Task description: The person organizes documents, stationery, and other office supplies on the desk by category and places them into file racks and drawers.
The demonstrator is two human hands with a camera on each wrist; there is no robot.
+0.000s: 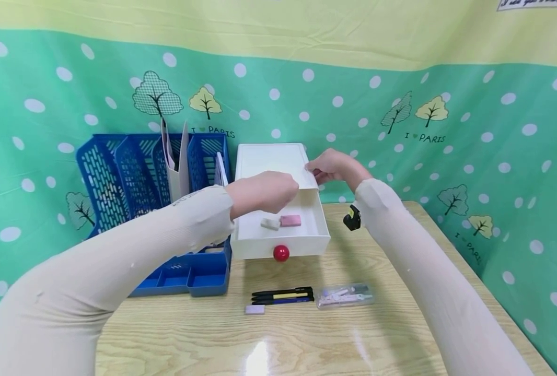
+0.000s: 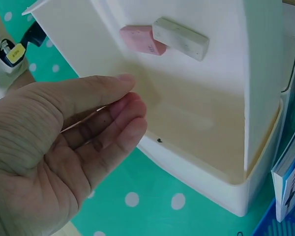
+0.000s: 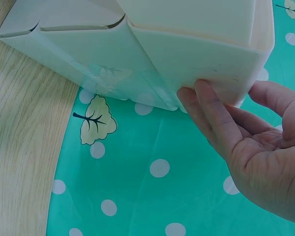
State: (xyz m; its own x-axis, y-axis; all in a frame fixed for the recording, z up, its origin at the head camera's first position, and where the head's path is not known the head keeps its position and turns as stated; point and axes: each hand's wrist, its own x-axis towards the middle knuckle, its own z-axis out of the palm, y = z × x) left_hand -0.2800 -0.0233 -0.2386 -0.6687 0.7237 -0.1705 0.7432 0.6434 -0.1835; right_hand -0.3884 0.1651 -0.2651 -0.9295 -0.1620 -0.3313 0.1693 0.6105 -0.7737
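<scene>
Left hand [image 1: 265,191]: above the drawer [image 1: 306,246], fingers loosely bent, nothing seen held.
Right hand [image 1: 337,166]: grips the white box [image 1: 270,159] by its right edge.
Drawer: pulled out; may tip if pressed near its front edge.
Pink eraser [image 1: 290,220], white eraser [image 1: 270,224]: inside, near the drawer's front edge; a jolt could slide them.
Box: could shift if the right grip slackens.

left grip [image 1: 265,192] over open drawer [image 1: 259,248], 2 erasers [image 1: 290,220] inside, right grip [image 1: 333,164] holding white box [image 1: 269,159]
</scene>
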